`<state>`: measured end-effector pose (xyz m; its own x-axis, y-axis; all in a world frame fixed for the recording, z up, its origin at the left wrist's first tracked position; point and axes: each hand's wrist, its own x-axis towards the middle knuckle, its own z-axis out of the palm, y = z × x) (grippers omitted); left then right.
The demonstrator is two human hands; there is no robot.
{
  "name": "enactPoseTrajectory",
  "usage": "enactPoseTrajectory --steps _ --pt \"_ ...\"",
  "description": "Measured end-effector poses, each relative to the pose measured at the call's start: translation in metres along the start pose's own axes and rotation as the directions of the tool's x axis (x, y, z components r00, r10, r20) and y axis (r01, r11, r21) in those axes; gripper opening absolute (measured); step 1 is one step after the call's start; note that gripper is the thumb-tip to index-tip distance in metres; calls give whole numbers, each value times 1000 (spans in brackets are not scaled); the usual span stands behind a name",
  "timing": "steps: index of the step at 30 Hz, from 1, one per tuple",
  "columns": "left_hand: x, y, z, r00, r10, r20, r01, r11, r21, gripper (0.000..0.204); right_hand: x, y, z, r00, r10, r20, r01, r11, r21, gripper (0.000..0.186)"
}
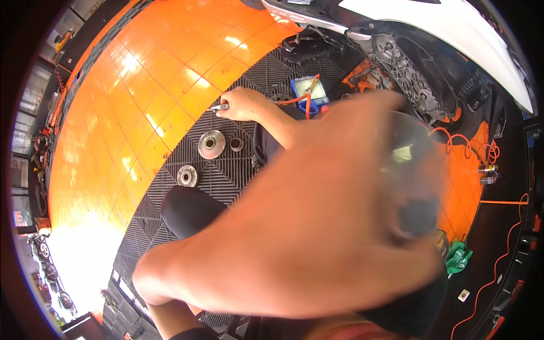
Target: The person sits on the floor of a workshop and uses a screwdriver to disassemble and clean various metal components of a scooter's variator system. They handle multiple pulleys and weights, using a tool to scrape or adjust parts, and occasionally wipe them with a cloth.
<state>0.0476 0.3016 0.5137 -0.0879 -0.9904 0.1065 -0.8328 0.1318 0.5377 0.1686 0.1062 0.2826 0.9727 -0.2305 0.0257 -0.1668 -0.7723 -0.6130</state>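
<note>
Close in front of the view, my left hand (340,215) is smeared by motion; its forearm rises from the lower left. Its thumb and fingers curl round a clear, rounded, see-through thing (411,164), whose kind I cannot make out. Farther off, my right hand (241,105) is closed on a small silver metal tool (220,107) above the mat's left edge. Nearer than that hand, on the black ribbed mat (153,198), lie a wide metal pulley disc (218,152), a short metal sleeve (237,145) and a flanged metal part (180,176). My left hand hides much of the middle.
A white scooter (453,28) with its belt-drive side uncovered (416,79) stands at the far right. Before it sit a blue tray (296,90) and a brush (311,86). An orange hose (289,101) runs beside them. Orange tiles (164,85) spread to the left.
</note>
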Motion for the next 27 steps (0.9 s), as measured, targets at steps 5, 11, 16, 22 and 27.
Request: enactPoseTrajectory --steps 5,11,16,22,27 --pt "23 20 43 934 196 298 -211 977 19 82 -14 5 -1 999 39 4 -39 998 -41 41" --pt "33 24 62 909 216 356 -239 971 22 83 -12 -2 -9 995 84 46 -81 995 -65 42" --pt "36 30 70 894 228 385 -253 967 16 84 -12 2 -9 996 82 41 -79 994 -75 46" --pt "37 33 75 884 233 405 -253 967 -4 85 -8 7 0 998 55 44 -51 995 -83 50" --pt "39 38 75 881 236 410 -252 968 -15 86 -14 3 -3 996 83 44 -79 994 -79 50"
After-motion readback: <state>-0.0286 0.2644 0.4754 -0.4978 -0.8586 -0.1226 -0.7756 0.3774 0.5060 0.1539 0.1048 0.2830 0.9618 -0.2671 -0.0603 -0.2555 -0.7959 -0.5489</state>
